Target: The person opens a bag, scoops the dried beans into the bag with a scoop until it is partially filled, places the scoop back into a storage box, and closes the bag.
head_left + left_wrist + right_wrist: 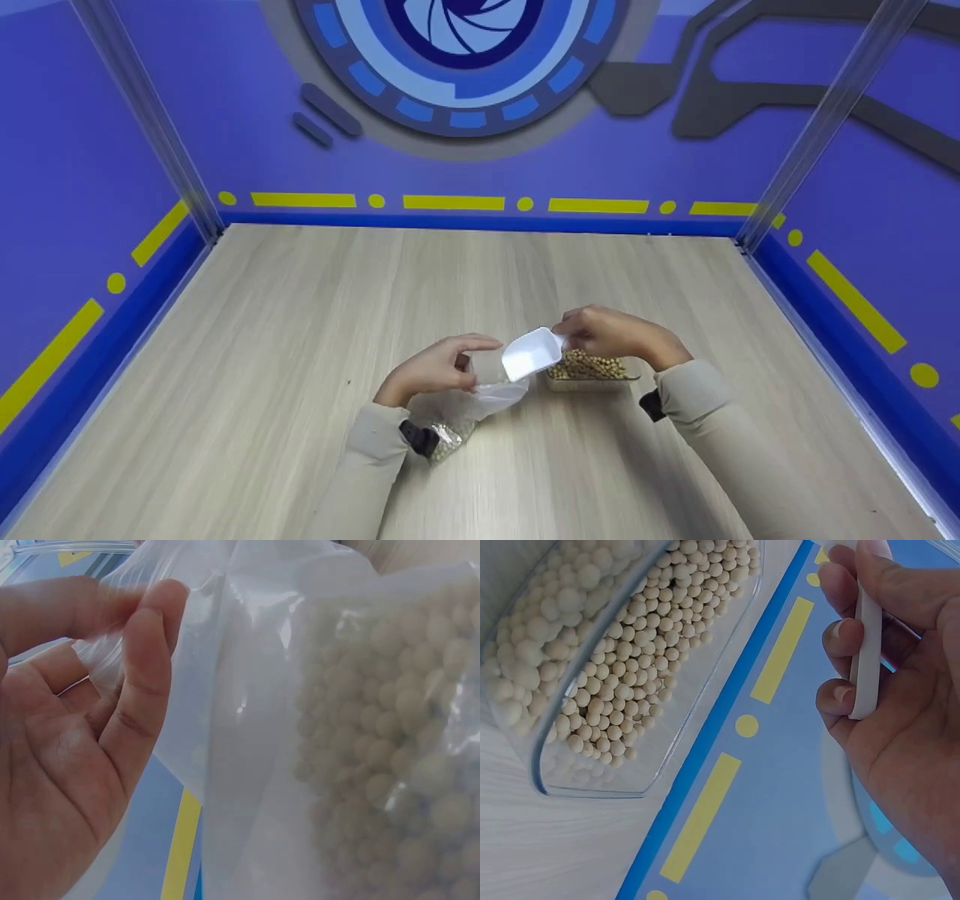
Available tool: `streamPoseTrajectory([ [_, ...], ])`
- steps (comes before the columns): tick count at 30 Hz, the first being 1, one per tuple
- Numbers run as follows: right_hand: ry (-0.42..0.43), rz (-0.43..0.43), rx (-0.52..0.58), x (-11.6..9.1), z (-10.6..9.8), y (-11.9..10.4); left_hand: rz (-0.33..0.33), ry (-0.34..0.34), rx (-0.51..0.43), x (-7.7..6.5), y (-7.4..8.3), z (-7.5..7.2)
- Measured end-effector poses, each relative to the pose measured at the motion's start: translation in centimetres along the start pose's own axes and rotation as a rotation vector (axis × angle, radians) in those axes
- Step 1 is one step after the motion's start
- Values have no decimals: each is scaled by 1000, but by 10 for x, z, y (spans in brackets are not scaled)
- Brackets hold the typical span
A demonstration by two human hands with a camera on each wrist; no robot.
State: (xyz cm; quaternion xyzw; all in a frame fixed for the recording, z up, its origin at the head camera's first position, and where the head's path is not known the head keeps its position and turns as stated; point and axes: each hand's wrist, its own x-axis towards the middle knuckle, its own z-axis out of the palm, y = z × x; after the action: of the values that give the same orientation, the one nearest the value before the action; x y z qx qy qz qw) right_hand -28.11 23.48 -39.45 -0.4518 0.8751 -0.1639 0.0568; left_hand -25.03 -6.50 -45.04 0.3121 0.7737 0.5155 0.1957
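My left hand (439,367) pinches the top edge of a clear plastic zip bag (491,399). Round pale beans (390,705) fill the lower part of the bag, seen through its film in the left wrist view. In my right hand (615,331) is a white scoop (534,354), gripped by its handle (868,652). The scoop's bowl is tilted over the bag's mouth, and no beans show in it. Below the right hand stands a clear plastic box (589,385) holding many loose beans (622,682).
A light wood tabletop (300,315) lies under everything. Blue walls with yellow markings (454,202) enclose it at the back and both sides, with metal posts (150,112) at the rear corners.
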Motion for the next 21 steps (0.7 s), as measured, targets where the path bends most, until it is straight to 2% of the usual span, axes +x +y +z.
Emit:
streamPoseTrajectory([
  [11,-2,27,22,-1,2,1,42,5,20,1,-6,1],
  [18,16,13,41,-3,2,3,18,24,21,0,-5,2],
  [21,30,7,42,-5,2,3,35,31,24,0,-6,2],
])
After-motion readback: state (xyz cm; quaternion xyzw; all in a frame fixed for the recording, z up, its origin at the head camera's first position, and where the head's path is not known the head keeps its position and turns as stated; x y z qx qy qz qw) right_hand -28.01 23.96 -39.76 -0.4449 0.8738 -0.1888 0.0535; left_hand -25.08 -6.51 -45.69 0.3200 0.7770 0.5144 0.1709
